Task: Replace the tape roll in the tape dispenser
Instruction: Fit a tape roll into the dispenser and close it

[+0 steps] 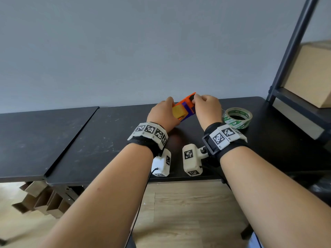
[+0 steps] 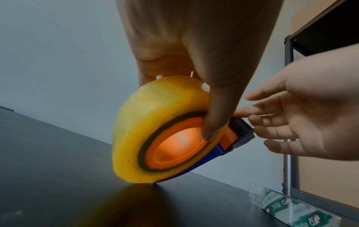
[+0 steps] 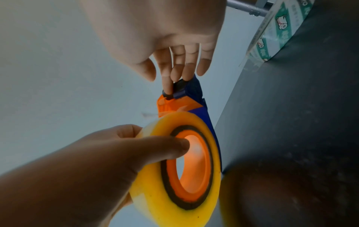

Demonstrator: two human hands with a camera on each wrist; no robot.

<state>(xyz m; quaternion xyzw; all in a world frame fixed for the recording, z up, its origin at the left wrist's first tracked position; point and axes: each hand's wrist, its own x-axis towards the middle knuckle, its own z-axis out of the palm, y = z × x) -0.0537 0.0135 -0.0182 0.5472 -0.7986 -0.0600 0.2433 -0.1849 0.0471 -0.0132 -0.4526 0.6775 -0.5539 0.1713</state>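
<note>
An orange and blue tape dispenser (image 1: 187, 103) is tilted up off the black table (image 1: 107, 140), with its lower edge touching the top. A yellow tape roll (image 2: 155, 116) sits on its orange hub. My left hand (image 1: 163, 112) grips that roll, thumb (image 3: 155, 147) hooked into the core and fingers hidden behind. My right hand (image 1: 206, 107) reaches the dispenser's far end. Its index fingertip (image 3: 167, 87) touches the black tip (image 3: 179, 86), and the thumb stands apart. A green and white tape roll (image 1: 237, 118) lies flat on the table right of my right hand.
A dark metal rack (image 1: 286, 56) with a cardboard box (image 1: 311, 74) stands at the table's right end. A second black tabletop (image 1: 35, 140) adjoins on the left across a narrow seam. A grey wall runs behind the table. Cardboard pieces (image 1: 44, 201) lie on the floor below.
</note>
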